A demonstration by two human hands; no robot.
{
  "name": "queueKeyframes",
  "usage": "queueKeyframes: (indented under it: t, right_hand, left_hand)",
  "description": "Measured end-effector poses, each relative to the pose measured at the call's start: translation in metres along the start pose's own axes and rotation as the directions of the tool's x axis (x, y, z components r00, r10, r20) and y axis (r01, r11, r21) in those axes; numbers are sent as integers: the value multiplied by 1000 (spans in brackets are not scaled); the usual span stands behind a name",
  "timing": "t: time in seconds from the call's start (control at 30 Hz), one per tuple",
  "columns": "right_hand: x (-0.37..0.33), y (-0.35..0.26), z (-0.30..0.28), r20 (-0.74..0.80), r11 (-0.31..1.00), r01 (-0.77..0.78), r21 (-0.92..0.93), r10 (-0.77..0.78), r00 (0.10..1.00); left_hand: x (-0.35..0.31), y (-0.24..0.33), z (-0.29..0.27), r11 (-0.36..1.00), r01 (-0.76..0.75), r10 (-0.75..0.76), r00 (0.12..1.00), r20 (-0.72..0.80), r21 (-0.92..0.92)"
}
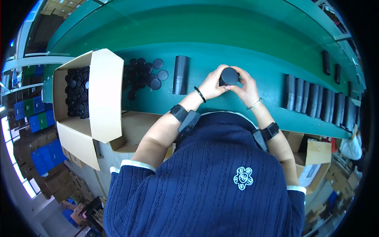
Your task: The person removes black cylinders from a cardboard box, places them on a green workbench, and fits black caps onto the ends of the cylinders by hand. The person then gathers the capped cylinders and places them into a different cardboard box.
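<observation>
One left hand (212, 83) + one right hand (247, 89) | curled round black cylinder (229, 76) | navy shirt (189, 185): white flower-shaped emblem (243, 178)

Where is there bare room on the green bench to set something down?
One bare patch of green bench lies between the right hand and the row of dark cylindrical tubes. A narrower one separates the lone dark cylindrical tube from the left hand. It's crowded at left: flat round black discs cluster beside the open brown cardboard box.

Blue bins (48, 156) and cardboard boxes (57, 179) left of the bench (213, 51); an open carton (319, 152) beside its near edge.
</observation>
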State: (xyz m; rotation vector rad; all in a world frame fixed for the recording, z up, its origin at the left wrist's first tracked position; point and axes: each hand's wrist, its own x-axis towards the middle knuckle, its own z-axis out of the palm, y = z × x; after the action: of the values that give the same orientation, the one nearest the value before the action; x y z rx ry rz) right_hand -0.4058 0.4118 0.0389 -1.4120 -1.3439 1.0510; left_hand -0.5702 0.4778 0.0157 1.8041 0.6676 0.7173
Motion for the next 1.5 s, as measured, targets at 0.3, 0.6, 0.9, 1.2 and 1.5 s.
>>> queueKeyframes:
  t: [0.3, 0.6, 0.9, 1.2, 1.5]
  right_hand:
    - [-6, 18, -6, 72, 878, -173, 445, 158, 985]
    - [-7, 69, -7, 217, 931, -266, 252, 213, 952]
    - [97, 117, -167, -414, 898, -262, -352, 102, 905]
    - [106, 255, -393, -619, 482, -596, -642, 131, 774]
    - [92, 70, -125, 154, 963, -243, 116, 225, 962]
  left_hand:
    - [-4, 5, 11, 904, 168, -153, 986, 69, -394]
    - [30, 2, 8, 364, 238, -377, 922, 91, -900]
    - [-19, -77, -107, 480, 761, -572, 648, -502, 436]
    - [26, 14, -40, 964, 266, -262, 948, 182, -1]
    - [15, 18, -19, 944, 316, -302, 944, 129, -99]
